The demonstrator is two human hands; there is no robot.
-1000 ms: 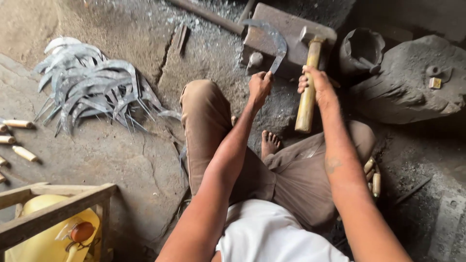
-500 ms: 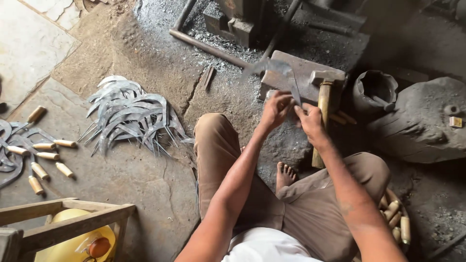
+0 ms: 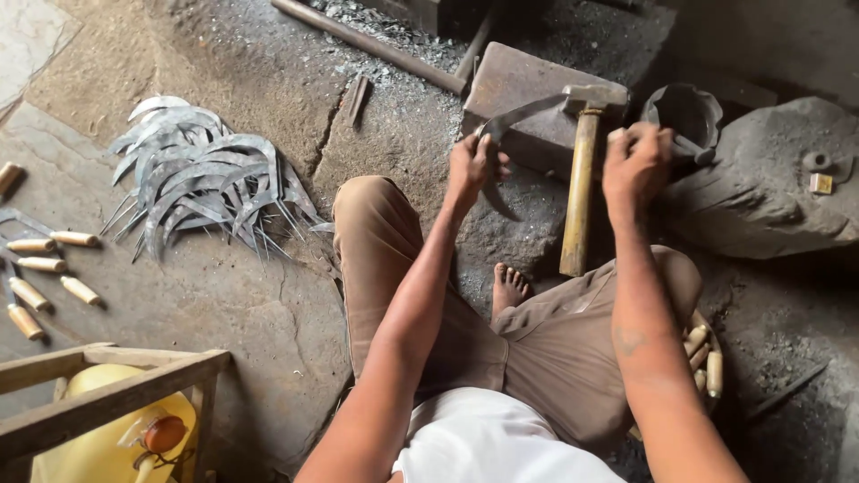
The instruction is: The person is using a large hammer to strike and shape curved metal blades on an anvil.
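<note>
Fingers of the right hand (image 3: 637, 164) curl closed beside the dark pot (image 3: 687, 116); whether they grip anything I cannot tell. The left hand (image 3: 472, 167) grasps a curved sickle blade (image 3: 523, 112), partly hidden by the palm, its tip on the iron block (image 3: 519, 85). A hammer (image 3: 583, 174) leans there. The ground is cracked stone and ash, with more blades (image 3: 201, 183) heaped nearby.

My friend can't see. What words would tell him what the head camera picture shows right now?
A person sitting on a dusty workshop floor holds a curved sickle blade in the left hand over a metal anvil block, while the right hand is closed beside a wooden-handled hammer. A pile of finished blades and small wooden handles lie to the left.
</note>
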